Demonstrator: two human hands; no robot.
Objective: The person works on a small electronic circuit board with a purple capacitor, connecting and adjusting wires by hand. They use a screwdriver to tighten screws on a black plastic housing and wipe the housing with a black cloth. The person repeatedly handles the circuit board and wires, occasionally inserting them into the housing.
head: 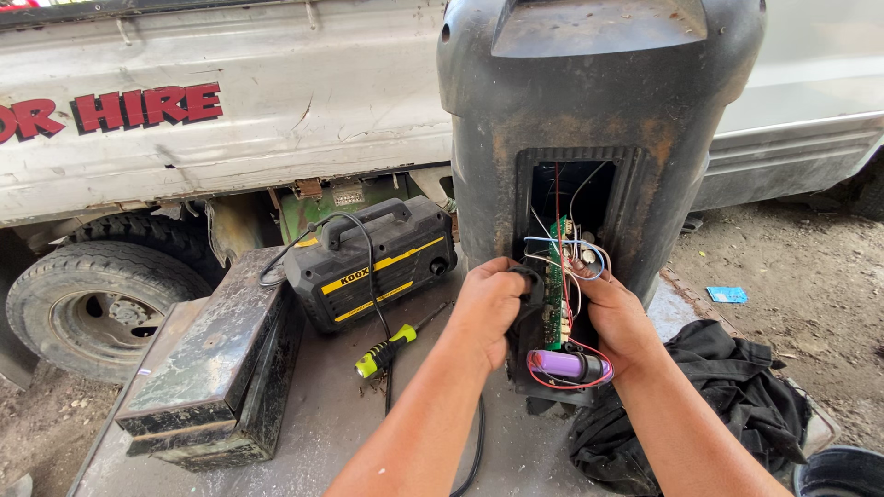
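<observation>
The left hand (488, 308) is closed around a black part at the opening in the back of the big black speaker cabinet (589, 138), standing on the bench (322, 414); the right hand (619, 317) grips the green circuit board (556, 285), already pulled out, wires attached, purple battery (564, 364) dangling. Behind, a white truck (276, 92) carries red lettering; a yellow-striped black case (373, 262) sits nearby.

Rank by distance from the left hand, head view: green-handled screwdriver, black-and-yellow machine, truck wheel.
From the left hand:
1. Green-handled screwdriver, on the table just to its left.
2. Black-and-yellow machine, farther left and behind the screwdriver.
3. Truck wheel, far left, off the table.
</observation>
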